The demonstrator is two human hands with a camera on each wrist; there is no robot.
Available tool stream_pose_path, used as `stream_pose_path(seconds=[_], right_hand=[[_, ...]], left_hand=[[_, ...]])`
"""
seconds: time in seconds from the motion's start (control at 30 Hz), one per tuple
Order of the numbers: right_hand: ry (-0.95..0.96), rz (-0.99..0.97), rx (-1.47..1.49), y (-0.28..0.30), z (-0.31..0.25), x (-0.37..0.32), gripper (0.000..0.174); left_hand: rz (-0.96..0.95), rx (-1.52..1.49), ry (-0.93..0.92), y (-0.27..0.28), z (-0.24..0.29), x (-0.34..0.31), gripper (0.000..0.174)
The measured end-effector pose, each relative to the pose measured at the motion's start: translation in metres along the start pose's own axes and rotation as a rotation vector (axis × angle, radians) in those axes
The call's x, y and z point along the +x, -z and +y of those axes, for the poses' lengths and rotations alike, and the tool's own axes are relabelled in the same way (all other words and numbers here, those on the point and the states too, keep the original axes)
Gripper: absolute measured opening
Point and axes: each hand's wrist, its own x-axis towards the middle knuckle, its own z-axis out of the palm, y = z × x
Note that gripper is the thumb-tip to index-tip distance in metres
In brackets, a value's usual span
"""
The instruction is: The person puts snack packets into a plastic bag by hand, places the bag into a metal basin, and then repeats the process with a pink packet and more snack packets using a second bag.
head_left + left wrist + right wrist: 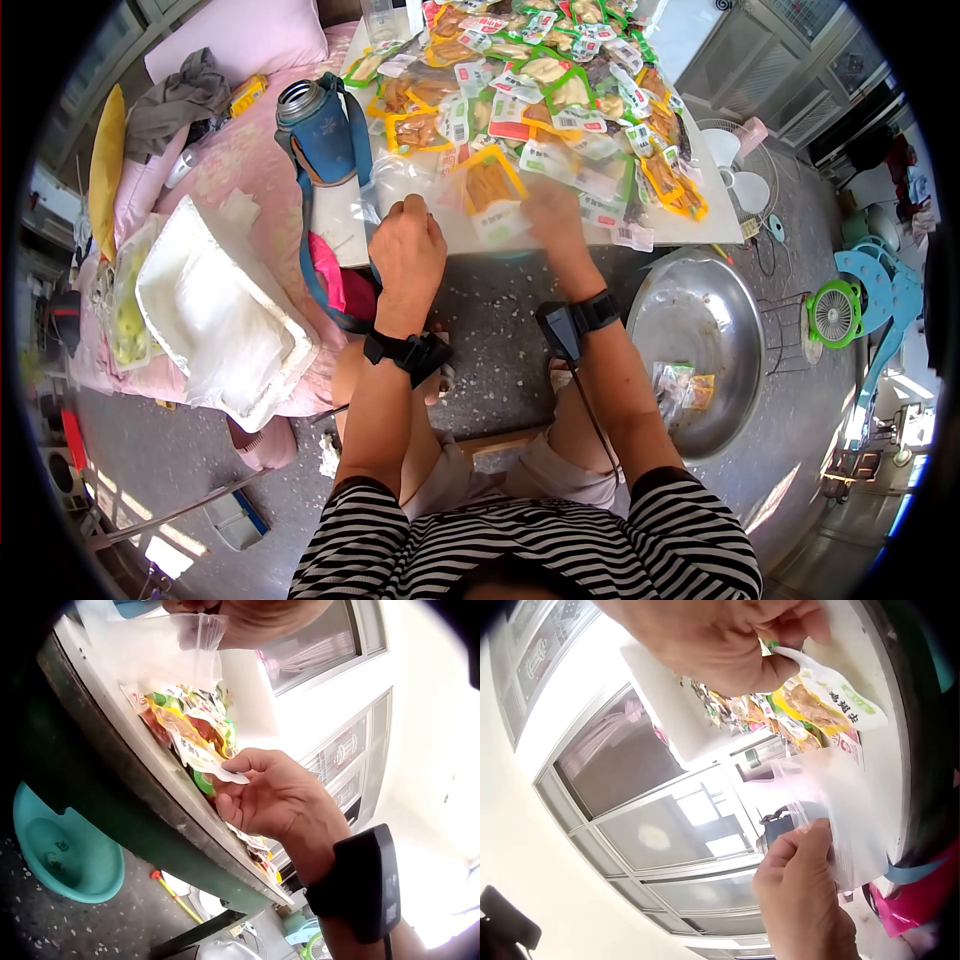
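My left hand [408, 255] grips the edge of a clear zip bag [836, 799] near the table's front edge. The bag hangs upright and see-through, and the right wrist view shows thumb and fingers pinching its zip strip. My right hand [556, 215], blurred in the head view, pinches a corner of a yellow-edged snack packet [491, 183] with brown food behind its window. In the right wrist view the packet's white end points toward the bag, close to its mouth. Behind both hands lies a heap of similar packets [520, 75], edged in green, yellow and orange.
A blue bottle in a strapped sleeve [325, 135] stands on the table [715, 215], left of my hands. On the right, a large steel basin [700, 310] holds a few small packets. A white foam box [285, 330] rests on the pink bed at left.
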Motion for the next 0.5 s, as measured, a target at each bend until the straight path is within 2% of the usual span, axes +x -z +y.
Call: stream_pose_path(seconds=[0.07,0.17,0.3,0.4,0.5], right_hand=[[0.043,-0.115,0.060,0.015,-0.015,-0.007,0.017],[0.248,-0.002,0.141,0.030,-0.033,-0.013,0.016],[0.243,0.100,0.343,0.055,-0.050,-0.020,0.016],[0.200,-0.029,0.359,0.077,-0.069,-0.033,0.016],[0.147,-0.177,0.357,0.082,-0.064,-0.039,0.015]], left_hand=[[-0.006,-0.027,-0.004,-0.001,0.002,-0.002,0.006],[-0.029,-0.051,-0.025,-0.003,0.007,-0.004,0.007],[-0.045,-0.097,-0.064,-0.008,0.012,-0.006,0.008],[-0.069,-0.137,-0.080,-0.013,0.014,-0.007,0.009],[-0.096,-0.144,-0.089,-0.015,0.016,-0.007,0.008]])
